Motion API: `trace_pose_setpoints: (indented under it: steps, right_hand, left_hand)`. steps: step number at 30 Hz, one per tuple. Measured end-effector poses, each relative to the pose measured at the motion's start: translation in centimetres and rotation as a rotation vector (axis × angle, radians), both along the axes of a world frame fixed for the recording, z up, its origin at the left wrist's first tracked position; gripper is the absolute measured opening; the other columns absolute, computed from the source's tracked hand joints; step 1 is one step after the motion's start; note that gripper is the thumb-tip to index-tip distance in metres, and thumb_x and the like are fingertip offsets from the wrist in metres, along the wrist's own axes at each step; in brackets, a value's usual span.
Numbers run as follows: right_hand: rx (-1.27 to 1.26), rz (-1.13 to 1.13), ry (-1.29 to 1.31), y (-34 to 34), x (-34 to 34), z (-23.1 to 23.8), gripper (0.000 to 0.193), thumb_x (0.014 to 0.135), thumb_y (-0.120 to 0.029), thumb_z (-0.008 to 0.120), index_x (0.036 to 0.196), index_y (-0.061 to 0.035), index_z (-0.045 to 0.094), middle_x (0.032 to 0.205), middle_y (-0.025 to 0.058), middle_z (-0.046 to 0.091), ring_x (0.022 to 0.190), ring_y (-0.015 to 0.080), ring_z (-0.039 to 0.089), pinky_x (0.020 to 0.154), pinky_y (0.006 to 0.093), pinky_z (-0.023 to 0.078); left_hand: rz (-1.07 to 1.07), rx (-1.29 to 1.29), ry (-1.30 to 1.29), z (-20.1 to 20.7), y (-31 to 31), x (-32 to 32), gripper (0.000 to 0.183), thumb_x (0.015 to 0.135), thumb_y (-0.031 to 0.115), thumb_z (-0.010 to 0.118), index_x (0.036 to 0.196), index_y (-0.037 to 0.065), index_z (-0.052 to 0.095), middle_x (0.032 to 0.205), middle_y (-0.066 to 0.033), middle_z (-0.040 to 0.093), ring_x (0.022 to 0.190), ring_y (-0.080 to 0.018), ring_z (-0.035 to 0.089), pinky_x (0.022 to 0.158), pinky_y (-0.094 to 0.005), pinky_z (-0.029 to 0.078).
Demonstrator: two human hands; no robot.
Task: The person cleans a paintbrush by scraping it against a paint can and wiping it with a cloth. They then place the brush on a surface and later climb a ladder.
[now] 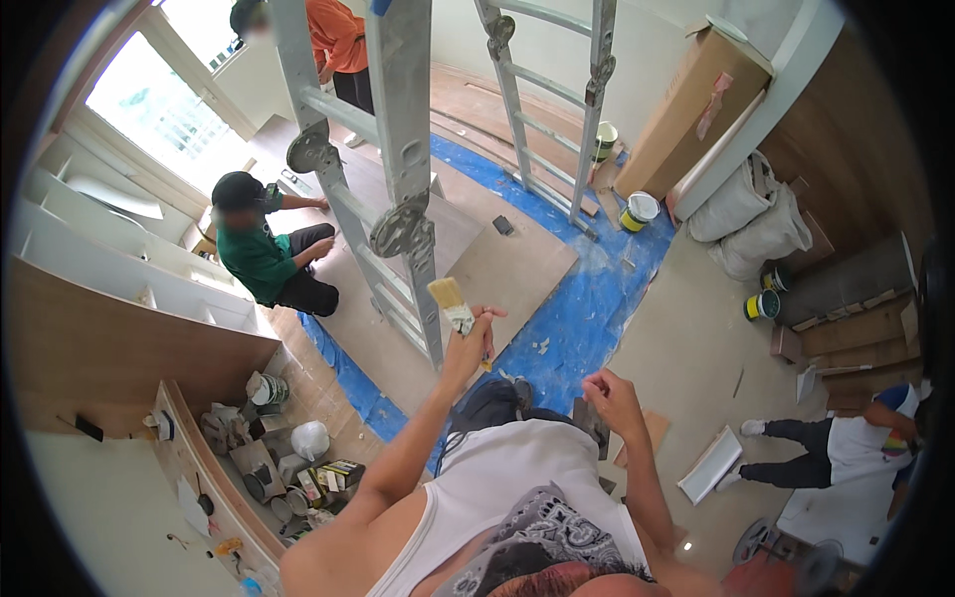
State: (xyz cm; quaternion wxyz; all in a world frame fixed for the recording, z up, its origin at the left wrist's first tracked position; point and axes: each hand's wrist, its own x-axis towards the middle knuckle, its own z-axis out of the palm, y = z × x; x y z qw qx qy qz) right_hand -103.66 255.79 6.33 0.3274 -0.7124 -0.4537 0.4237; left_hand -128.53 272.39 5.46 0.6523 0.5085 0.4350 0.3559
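Observation:
My left hand [466, 350] is closed around a paintbrush [453, 300] with pale bristles pointing up and a white-smeared ferrule. The brush is in front of the near metal ladder [406, 189], whose rails and hinges rise close ahead of me. Off to the right, apart from the ladder, my right hand [615, 400] is raised with its fingers curled together. Whether anything small is between those fingers is hidden. A dark flat piece [589, 426] shows just below that hand; I cannot tell whether it touches.
Blue sheeting [562, 343] and large boards [517, 269] cover the floor. A person in green [254, 249] kneels left; another in orange [336, 35] stands beyond. A second ladder [542, 109], paint buckets [639, 211] and a tall carton [691, 104] stand right, another person [856, 438] lower right.

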Motion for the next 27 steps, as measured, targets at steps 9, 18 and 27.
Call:
trace_pose_setpoints:
  steps: [9,18,27]
  right_hand:
    - [0.046,0.003,0.077,6.4,3.1,-0.6,0.03,0.089,-0.022,0.073,0.074,0.0004,0.061,0.066,0.0092,0.064,0.057,0.0139,0.059,0.054,0.0305,0.046]
    - [0.272,0.202,-0.187,26.7,12.3,1.8,0.03,0.089,-0.021,0.071,0.074,0.0011,0.059,0.067,0.0152,0.062,0.06,0.0267,0.06,0.058,0.0385,0.046]
    - [0.351,0.242,-0.182,44.0,18.4,4.3,0.018,0.089,-0.017,0.069,0.083,-0.0006,0.064,0.077,0.0147,0.068,0.069,0.0294,0.065,0.065,0.0404,0.05]
  left_hand:
    - [0.136,0.041,0.098,-3.9,11.5,6.6,0.036,0.093,0.014,0.054,0.126,0.001,0.053,0.097,-0.005,0.059,0.081,-0.0112,0.058,0.074,-0.0266,0.048]
    - [0.536,0.079,0.165,-9.7,22.8,9.5,0.04,0.096,0.026,0.052,0.127,0.001,0.052,0.112,-0.0088,0.059,0.097,-0.0154,0.055,0.086,-0.0298,0.045]
    - [0.602,-0.048,0.186,-5.2,31.5,9.5,0.043,0.101,0.038,0.04,0.105,0.005,0.067,0.062,-0.0013,0.053,0.06,-0.0126,0.054,0.062,-0.0297,0.044]
